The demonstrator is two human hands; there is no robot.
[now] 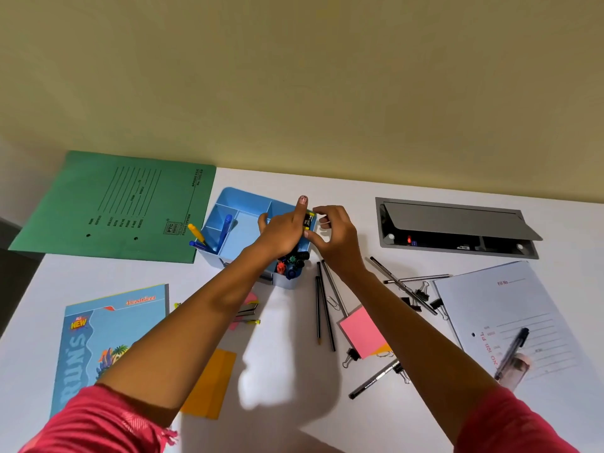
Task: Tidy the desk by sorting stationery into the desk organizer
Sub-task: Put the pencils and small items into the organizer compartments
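Both hands meet over the far right corner of the blue desk organizer (235, 197). The right hand (333, 233) curls its fingers (322, 210) and thumb around a small black-and-yellow item (309, 220), pinching it just above the rim. The left hand (284, 230) lays 1 straight finger against the item's other side. Its remaining fingers are curled under and hidden, so I cannot tell whether they grip.

Left of the fingers, a blue pen (225, 228) and a yellow pen (196, 233) lean in the organizer's compartments. Just below the fingers, marker caps (292, 264) crowd its near corner, partly covered by the left wrist.

Nearer than the right fingers, on the white worktop (287, 354), lie black pencils (323, 305), a pink sticky pad (361, 331) and binder clips (423, 294). Right of the fingers is a grey cable hatch (457, 227). Far left lies a green folder (114, 207).
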